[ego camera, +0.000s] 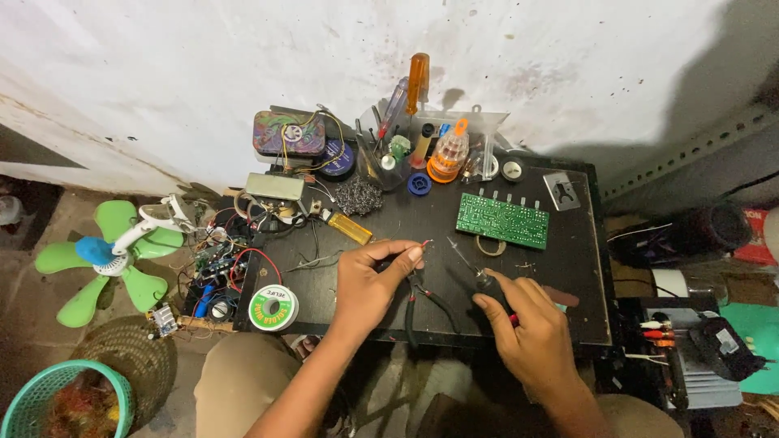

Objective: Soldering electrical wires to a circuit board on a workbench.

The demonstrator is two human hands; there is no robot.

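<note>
- On the small black surface seen from the head camera, the left hand is closed in a pinch grip on a thin red-tipped wire, thumb and forefinger pressed together just behind its end.
- Just right of it, the right hand wraps its grip around the dark handle of a slim metal-tipped tool, whose point aims up and left toward the wire end; the two tips are near, but contact cannot be told.
- Between the hands, a pair of black-handled pliers lies flat on the surface, handles toward the person.
- Beyond the hands, a green rectangular circuit board rests near the back right, with a small ring of tape at its near edge.
- Near the front left corner sits a green-and-white round solder spool.
- Against the white wall, a clear plastic holder carries an orange-handled screwdriver standing upright among other tools.
- Off the surface to the left, a green-bladed small fan lies on the floor.
</note>
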